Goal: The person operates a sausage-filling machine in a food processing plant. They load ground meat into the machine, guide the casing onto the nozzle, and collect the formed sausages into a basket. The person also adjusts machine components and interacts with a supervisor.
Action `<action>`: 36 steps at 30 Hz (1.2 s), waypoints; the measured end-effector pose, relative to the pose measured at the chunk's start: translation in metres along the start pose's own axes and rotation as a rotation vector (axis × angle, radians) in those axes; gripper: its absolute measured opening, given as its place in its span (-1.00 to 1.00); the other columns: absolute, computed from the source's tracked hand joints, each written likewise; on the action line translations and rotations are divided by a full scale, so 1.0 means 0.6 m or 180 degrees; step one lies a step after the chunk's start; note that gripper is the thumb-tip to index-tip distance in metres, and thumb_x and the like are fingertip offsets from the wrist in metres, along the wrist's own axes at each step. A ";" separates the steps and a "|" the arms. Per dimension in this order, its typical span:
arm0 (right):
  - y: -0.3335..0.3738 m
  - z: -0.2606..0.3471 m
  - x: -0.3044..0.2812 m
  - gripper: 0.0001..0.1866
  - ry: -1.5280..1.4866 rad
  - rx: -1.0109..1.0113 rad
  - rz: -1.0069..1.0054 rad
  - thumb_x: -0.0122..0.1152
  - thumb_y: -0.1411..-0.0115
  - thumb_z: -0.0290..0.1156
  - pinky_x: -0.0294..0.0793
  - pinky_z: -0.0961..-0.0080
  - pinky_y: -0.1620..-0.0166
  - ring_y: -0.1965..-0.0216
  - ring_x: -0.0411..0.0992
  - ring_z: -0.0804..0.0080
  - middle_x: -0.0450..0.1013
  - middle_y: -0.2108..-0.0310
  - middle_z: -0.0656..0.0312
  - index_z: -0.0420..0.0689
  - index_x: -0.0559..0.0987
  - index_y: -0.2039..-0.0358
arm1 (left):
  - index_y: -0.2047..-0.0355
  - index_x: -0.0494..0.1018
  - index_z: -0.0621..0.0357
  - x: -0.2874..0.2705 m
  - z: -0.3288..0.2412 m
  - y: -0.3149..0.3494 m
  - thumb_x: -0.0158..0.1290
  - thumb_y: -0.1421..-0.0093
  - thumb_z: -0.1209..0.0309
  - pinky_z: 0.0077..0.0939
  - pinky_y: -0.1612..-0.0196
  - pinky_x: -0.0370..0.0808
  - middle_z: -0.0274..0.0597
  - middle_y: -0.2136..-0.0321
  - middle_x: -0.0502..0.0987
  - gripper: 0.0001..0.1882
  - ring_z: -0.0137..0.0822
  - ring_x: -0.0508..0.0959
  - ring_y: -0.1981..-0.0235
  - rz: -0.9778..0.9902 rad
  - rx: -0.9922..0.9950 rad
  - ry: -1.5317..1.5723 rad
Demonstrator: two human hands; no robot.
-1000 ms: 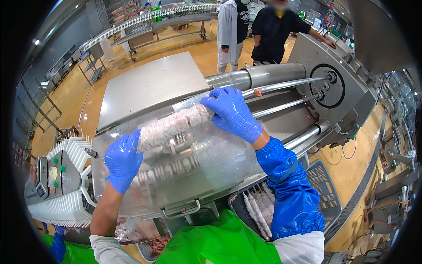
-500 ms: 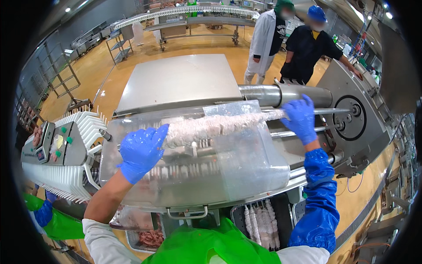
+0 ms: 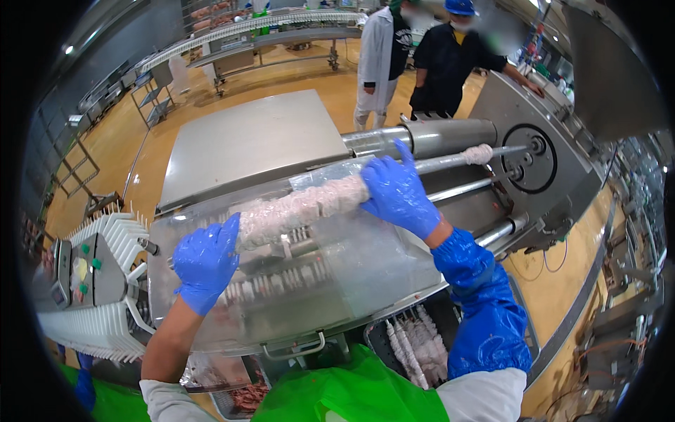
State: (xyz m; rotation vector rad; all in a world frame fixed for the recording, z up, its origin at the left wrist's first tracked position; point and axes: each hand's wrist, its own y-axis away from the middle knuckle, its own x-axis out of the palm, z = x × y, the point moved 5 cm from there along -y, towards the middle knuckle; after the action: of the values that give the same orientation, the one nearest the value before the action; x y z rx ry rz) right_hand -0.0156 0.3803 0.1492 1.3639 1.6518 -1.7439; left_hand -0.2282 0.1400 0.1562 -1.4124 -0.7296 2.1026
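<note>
A long, pale pink gathered sausage casing [image 3: 302, 209] lies bunched over a slanting metal tube [image 3: 443, 164] above a clear plastic cover. My left hand [image 3: 206, 261], in a blue glove, is closed round its left end. At the other end my right hand [image 3: 399, 191], gloved in blue with a blue sleeve, grips the casing, one finger sticking up. Beyond that hand, a small separate bunch of casing [image 3: 479, 154] sits on the tube near the machine's round plate. My palms and the casing's ends are hidden by the gloves.
The clear cover [image 3: 373, 281] has a metal handle [image 3: 295, 349]. Below it, a dark bin [image 3: 380, 339] holds more casings, beside a container of ground meat [image 3: 247, 398]. White hooks [image 3: 91, 330] line the left. Two people [image 3: 415, 63] stand behind the machine.
My right hand has moved left along the tube, closer to my left hand, and the casing between them is shorter. A small bunch now shows right of it. The whole view has shifted.
</note>
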 end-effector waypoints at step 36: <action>0.144 -0.321 -0.050 -0.86 0.1398 0.0633 0.0028 0.30 0.12 -0.27 -0.01 -0.19 -0.25 0.31 0.45 0.24 0.45 0.45 0.25 0.04 0.54 0.53 | 0.03 0.51 -0.09 0.001 0.003 -0.003 0.12 0.11 0.39 -0.38 0.56 0.31 -0.38 0.57 0.36 -0.48 -0.37 0.40 0.59 0.0127 0.0101 0.0019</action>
State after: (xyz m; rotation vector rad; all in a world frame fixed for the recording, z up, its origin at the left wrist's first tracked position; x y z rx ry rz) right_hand 0.1410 0.5249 0.1576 1.9563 1.7108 -1.7281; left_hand -0.2301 0.1412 0.1576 -1.4267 -0.6678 2.1301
